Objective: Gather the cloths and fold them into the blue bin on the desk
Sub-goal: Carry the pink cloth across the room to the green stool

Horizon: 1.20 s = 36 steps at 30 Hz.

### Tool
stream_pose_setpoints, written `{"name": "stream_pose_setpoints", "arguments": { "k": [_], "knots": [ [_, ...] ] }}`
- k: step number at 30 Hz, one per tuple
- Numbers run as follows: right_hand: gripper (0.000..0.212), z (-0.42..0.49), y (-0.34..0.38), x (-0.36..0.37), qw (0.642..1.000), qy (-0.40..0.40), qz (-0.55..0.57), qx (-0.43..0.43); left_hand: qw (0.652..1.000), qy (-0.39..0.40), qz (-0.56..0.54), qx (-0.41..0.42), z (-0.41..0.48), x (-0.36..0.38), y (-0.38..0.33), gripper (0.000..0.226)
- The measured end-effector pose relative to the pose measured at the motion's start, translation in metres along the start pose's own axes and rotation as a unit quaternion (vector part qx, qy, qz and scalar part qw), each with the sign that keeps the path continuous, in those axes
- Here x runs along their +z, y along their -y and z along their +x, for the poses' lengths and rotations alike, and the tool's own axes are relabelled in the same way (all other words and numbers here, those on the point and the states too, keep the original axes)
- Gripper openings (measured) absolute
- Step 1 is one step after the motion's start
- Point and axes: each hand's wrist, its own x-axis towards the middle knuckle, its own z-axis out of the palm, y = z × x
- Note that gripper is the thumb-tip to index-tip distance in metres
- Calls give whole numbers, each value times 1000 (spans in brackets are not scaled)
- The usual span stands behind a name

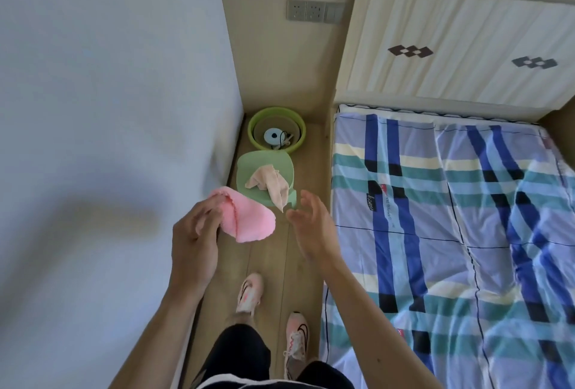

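So far the gathering is only partly under way, by the look of things. The left hand [194, 233] is pinching a soft pink fleece cloth [241, 217] between curled fingers, holding it up above the pale wooden floor [267, 264]. The right hand [311, 226] is hovering just beside it with fingers spread wide and nothing in its grasp. A crumpled peach-beige cloth [269, 184] is lying on a small pale green plastic stool [249, 170], one corner drooping over the front edge; it is waiting to be picked up. Behind the stool, a round lime-green plastic basin [258, 120] is sitting against the wall, holding a small pale blue disc-shaped object [273, 136] and something dark and thin that I cannot identify; no cloth is showing in it. Neither the blue bin nor the desk is showing in this view, so all folding and placing seemingly remains to be done.
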Motion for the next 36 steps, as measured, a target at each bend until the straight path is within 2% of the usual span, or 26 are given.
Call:
{"name": "stream_pose_setpoints", "arguments": {
  "k": [8, 14, 18, 25, 30, 33, 36],
  "knots": [
    [61, 135, -26, 46, 995, -5, -68, 77, 997, 59, 22, -40, 90, 31, 26, 29],
    [48, 242, -72, 105, 976, 87, -168, 107, 995, 52, 27, -80, 149, 46, 54, 28],
    [43, 302, -111, 146, 964, 123, -213, 99, 995, 61, 36, -71, 176, 64, 80, 27],
    [43, 365, -185, 196, 925, 196, -295, 138, 992, 95, 51, -70, 210, 76, 121, 26],
    [54, 378, -211, 211, 898, 226, -353, 133, 991, 92, 64, -66, 218, 70, 140, 28],
    [47, 370, -201, 202, 909, 201, -347, 111, 990, 108, 72, -62, 220, 69, 142, 30],
    [33, 344, -177, 171, 947, 128, -278, 94, 987, 129, 79, -48, 224, 69, 136, 29]
  ]
}}
